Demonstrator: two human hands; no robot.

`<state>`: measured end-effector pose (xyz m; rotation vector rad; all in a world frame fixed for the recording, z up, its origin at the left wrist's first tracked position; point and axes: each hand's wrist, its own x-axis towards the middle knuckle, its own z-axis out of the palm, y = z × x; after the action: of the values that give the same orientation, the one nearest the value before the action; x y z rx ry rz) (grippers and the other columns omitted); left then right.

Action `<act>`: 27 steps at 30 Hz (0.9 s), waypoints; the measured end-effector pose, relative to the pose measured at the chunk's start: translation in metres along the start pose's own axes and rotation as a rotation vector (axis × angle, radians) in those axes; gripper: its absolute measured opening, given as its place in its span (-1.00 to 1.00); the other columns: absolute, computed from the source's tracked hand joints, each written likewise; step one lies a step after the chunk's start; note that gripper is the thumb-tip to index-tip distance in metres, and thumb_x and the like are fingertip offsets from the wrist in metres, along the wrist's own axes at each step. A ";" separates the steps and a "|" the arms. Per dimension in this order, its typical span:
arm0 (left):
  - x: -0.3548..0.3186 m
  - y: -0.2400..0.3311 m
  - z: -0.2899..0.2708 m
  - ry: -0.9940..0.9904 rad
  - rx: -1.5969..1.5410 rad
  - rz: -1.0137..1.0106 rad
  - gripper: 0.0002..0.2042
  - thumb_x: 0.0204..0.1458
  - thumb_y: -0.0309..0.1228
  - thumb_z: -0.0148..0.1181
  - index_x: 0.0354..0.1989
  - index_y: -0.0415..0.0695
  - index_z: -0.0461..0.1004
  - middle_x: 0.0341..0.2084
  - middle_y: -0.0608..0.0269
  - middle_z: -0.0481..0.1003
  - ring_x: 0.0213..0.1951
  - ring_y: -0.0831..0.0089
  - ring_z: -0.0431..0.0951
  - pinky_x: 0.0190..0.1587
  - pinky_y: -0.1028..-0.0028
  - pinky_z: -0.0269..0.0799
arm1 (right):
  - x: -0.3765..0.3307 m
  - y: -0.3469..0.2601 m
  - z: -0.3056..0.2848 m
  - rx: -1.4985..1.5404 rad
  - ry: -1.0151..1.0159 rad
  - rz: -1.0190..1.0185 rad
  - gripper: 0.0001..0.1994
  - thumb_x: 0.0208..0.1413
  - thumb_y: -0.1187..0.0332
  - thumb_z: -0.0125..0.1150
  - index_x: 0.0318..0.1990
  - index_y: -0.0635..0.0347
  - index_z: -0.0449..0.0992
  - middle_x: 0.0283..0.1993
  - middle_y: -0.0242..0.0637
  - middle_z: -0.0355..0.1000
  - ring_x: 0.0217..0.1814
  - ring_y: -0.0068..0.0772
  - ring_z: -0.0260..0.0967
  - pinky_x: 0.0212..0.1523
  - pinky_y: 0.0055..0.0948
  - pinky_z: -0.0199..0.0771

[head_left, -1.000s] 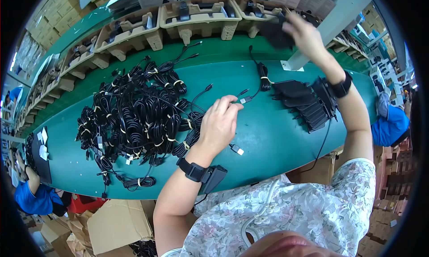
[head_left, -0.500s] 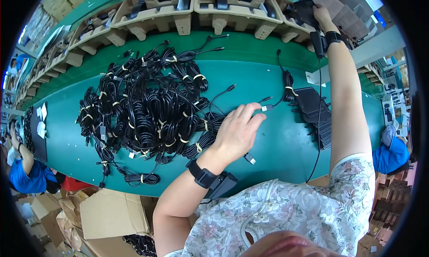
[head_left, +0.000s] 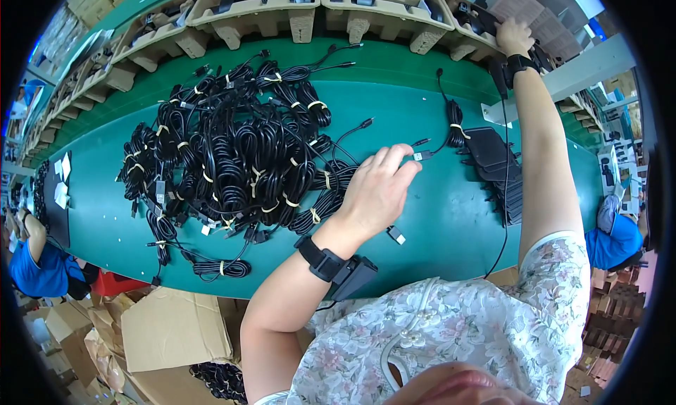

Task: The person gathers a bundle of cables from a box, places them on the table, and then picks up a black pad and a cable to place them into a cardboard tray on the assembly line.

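"Black coiled cable with pale band (head_left: 456, 115): where?"

"Head view: on the green desk (head_left: 447, 225), its silver plug (head_left: 424, 156) beside the left hand (head_left: 378, 187), fingers loosely bent, contact unclear."

"Right hand (head_left: 515, 37)?"

"By the tan moulded tray (head_left: 473, 42) edge, grip unclear; green surface separates left hand and black plate stack (head_left: 489, 153)."

White paper slips (head_left: 62, 195) lie at the left of the green worktop (head_left: 451, 215); a pale post (head_left: 595, 69) rises at right. An opened cardboard carton (head_left: 172, 331) sits below, near a blue-shirted co-worker (head_left: 34, 272).
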<state>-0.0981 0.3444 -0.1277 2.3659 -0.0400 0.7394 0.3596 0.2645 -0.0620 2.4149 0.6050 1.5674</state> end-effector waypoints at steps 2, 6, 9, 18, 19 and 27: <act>0.000 -0.001 0.003 0.022 0.011 0.013 -0.78 -0.22 -0.60 0.07 -0.31 -0.18 0.40 -0.22 0.15 0.34 -0.19 0.24 0.39 -0.21 0.35 0.36 | 0.009 -0.007 -0.033 0.108 -0.087 -0.093 -0.68 0.09 0.09 -0.02 -0.24 0.12 0.51 -0.38 -0.06 0.47 -0.26 -0.02 0.43 -0.34 -0.17 0.45; -0.002 -0.004 0.003 0.044 0.039 0.012 -0.81 -0.20 -0.60 0.07 -0.33 -0.19 0.41 -0.23 0.14 0.34 -0.20 0.24 0.40 -0.20 0.35 0.36 | -0.018 -0.048 -0.142 0.373 -0.518 -0.472 -0.52 0.02 -0.16 -0.03 -0.34 0.11 0.52 -0.43 -0.11 0.46 -0.25 0.02 0.39 -0.33 -0.14 0.41; -0.004 -0.005 0.006 0.048 0.021 0.015 -0.82 -0.17 -0.57 0.08 -0.32 -0.19 0.41 -0.23 0.13 0.34 -0.19 0.23 0.40 -0.19 0.35 0.36 | -0.057 -0.057 -0.180 0.305 -0.858 -0.658 -0.50 0.03 -0.16 -0.02 -0.36 0.14 0.50 -0.44 -0.12 0.45 -0.31 -0.04 0.41 -0.34 -0.18 0.40; 0.002 0.006 0.009 0.396 -0.080 0.000 -0.69 -0.02 -0.39 0.13 -0.14 -0.25 0.28 -0.26 0.08 0.39 -0.22 0.26 0.45 -0.22 0.36 0.39 | -0.097 -0.041 -0.251 1.951 -1.178 0.301 -0.69 0.15 0.19 0.05 -0.05 0.13 0.26 -0.36 -0.40 0.33 -0.34 -0.58 0.28 -0.33 -0.52 0.28; 0.002 0.009 0.011 0.460 -0.123 0.000 -0.67 0.00 -0.37 0.13 -0.11 -0.26 0.25 -0.30 0.09 0.42 -0.26 0.29 0.47 -0.25 0.38 0.40 | -0.101 -0.044 -0.266 1.952 -1.172 0.293 -0.69 0.15 0.19 0.05 -0.05 0.13 0.26 -0.36 -0.40 0.33 -0.34 -0.58 0.28 -0.33 -0.52 0.28; 0.002 0.010 -0.007 -0.267 -1.121 -0.441 -0.74 0.11 -0.39 -0.02 -0.09 -0.26 0.21 -0.65 0.32 0.38 -0.63 0.57 0.39 -0.50 0.59 0.35 | -0.104 -0.052 -0.339 2.025 -0.922 -0.253 -0.59 0.12 0.34 0.06 0.12 0.13 0.18 -0.19 -0.30 0.31 -0.14 -0.51 0.28 -0.17 -0.51 0.30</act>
<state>-0.1016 0.3409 -0.1164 1.2963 -0.0315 0.0894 0.0036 0.2472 -0.0257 2.9336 2.7140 -1.1887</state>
